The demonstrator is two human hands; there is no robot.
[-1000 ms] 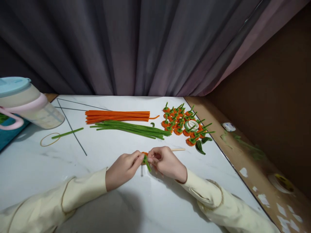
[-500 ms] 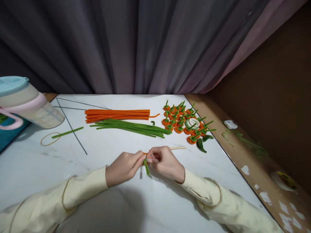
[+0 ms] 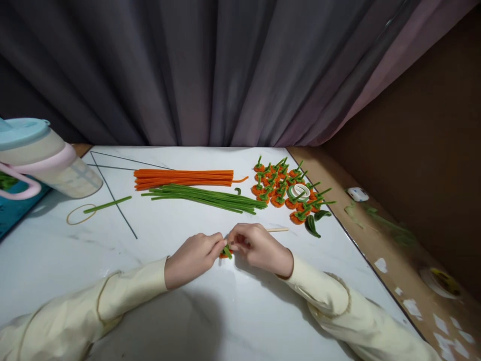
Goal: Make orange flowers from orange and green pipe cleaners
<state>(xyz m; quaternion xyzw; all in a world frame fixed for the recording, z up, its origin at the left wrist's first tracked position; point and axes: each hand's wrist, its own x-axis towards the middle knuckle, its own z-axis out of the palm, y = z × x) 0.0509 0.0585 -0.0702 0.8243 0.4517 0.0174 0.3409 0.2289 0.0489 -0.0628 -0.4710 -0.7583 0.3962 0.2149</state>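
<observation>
Between my hands is a small orange pipe-cleaner pumpkin (image 3: 226, 254) with a green stem, partly hidden by fingertips. My left hand (image 3: 197, 256) pinches it from the left, thumb and fingers pressed together. From the right, my right hand (image 3: 259, 248) pinches at its green stem with curled fingers. A thin wooden stick (image 3: 278, 229) lies just beyond my right hand. Farther back are a bundle of orange pipe cleaners (image 3: 184, 179) and a bundle of green pipe cleaners (image 3: 206, 197).
Several finished pumpkins (image 3: 278, 199) with green stems cluster at the back right, with a tape roll (image 3: 299, 191) among them and dark green leaf shapes (image 3: 311, 226) beside them. A tumbler (image 3: 56, 160) stands at left. A rubber band (image 3: 68, 218) and a green pipe cleaner (image 3: 107, 204) lie near it.
The green stem, which hung toward me from between my fingers, now looks shorter and more of the orange body shows below it. Both hands stay close together in nearly the same place.
</observation>
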